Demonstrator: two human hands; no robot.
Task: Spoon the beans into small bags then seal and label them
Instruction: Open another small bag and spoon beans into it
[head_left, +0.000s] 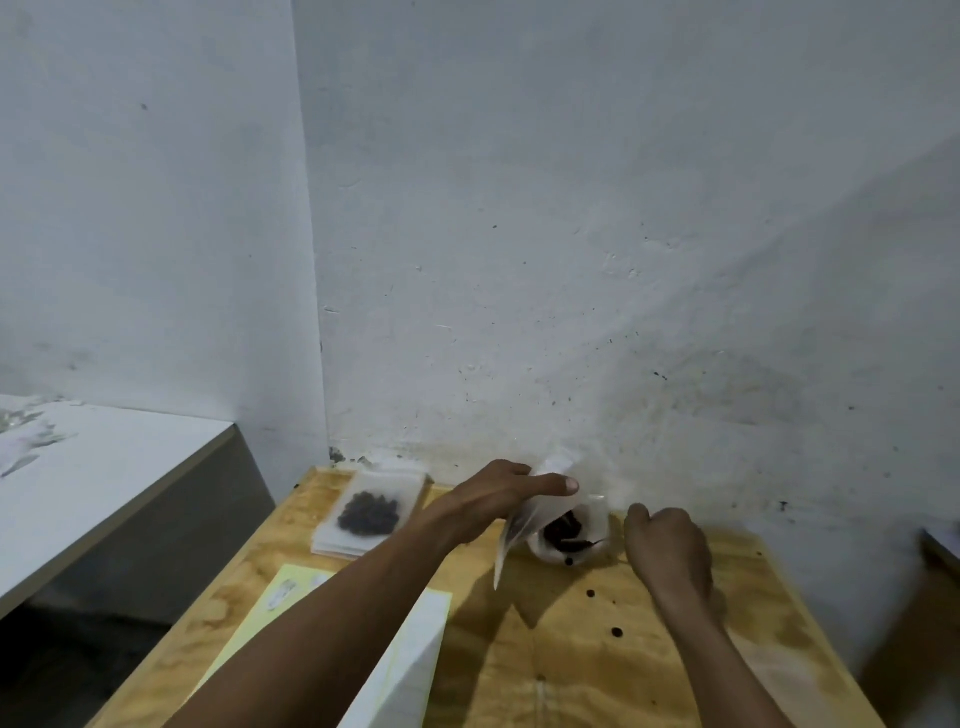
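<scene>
My left hand (498, 499) reaches over the wooden table (571, 675) and pinches a small clear bag (511, 540) by its top, so the bag hangs tilted beside a clear cup (545, 551) of dark beans (563, 525) near the wall. My right hand (670, 551) is a closed fist just right of the cup. A dark spoon (579, 543) rests in the cup, pointing toward that fist; its handle is hidden. A filled bag of beans (371, 512) lies flat on a stack of empty bags at the table's far left.
Three loose beans (590, 593) lie on the table in front of the cup. A yellow label sheet (291, 587) and a white paper stack (410, 665) lie under my left forearm. A white counter (104, 493) stands to the left, with walls close behind.
</scene>
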